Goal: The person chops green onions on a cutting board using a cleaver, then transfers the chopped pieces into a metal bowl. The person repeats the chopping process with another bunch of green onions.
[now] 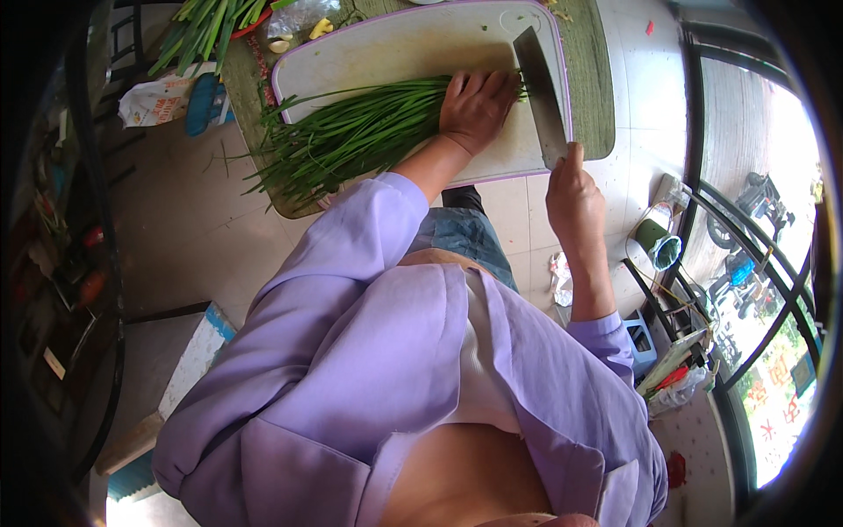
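A long bunch of green garlic chives (364,127) lies across the white cutting board (386,54) with the purple rim, its loose ends spreading left past the board's edge. My left hand (479,107) presses down on the right end of the bunch, fingers curled over it. In my right hand (575,198) is the handle of a wide-bladed cleaver (543,97). The blade points away from me, just right of my left fingers and the cut ends of the chives. A few small green bits show between the blade and the fingers.
The board rests on a greenish table (593,88). More green stalks (202,31) hang at the far left, near garlic cloves (279,44) and a clear plastic bag (303,16). A green bucket (657,241) and a blue stool (641,344) stand to the right by the glass door.
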Action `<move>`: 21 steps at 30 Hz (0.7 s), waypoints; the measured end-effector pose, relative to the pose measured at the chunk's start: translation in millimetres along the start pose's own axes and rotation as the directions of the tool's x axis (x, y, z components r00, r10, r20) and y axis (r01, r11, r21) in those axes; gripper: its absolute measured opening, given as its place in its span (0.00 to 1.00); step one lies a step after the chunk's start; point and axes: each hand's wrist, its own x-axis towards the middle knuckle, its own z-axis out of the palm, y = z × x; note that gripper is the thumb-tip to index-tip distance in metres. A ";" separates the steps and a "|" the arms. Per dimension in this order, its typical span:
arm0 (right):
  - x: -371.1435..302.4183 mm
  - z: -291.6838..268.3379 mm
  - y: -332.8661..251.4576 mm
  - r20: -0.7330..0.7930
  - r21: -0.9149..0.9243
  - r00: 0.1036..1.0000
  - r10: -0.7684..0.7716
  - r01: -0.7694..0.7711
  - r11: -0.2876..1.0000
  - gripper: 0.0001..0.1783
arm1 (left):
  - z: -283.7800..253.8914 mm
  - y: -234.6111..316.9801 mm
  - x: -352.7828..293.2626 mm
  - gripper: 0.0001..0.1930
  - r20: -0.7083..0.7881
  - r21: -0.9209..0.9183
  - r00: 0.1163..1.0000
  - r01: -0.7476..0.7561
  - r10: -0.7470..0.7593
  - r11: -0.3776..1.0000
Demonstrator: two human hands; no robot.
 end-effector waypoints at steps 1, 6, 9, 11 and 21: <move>0.4 2.7 -2.0 0.007 0.003 1.000 -0.011 0.011 1.000 0.09 | 1.0 -0.6 -0.6 0.14 -0.004 -0.018 1.000 0.004 -0.005 1.000; 8.7 33.3 3.0 -0.069 0.019 0.998 0.002 -0.001 1.000 0.08 | 1.3 0.0 0.7 0.14 0.027 -0.002 1.000 0.000 0.000 1.000; 15.0 34.5 2.5 -0.098 0.121 0.994 0.041 -0.029 0.992 0.08 | -1.3 2.7 -1.0 0.13 0.069 0.032 0.998 -0.002 0.000 0.999; 15.0 33.5 9.0 -0.161 0.202 0.987 0.006 0.027 0.979 0.08 | -2.5 2.4 0.9 0.14 0.131 0.076 0.991 0.014 -0.024 0.997; -1.7 6.5 6.6 -0.036 0.083 0.999 0.007 -0.004 0.997 0.07 | 3.6 3.5 -0.8 0.17 0.104 0.083 0.995 0.003 -0.012 0.997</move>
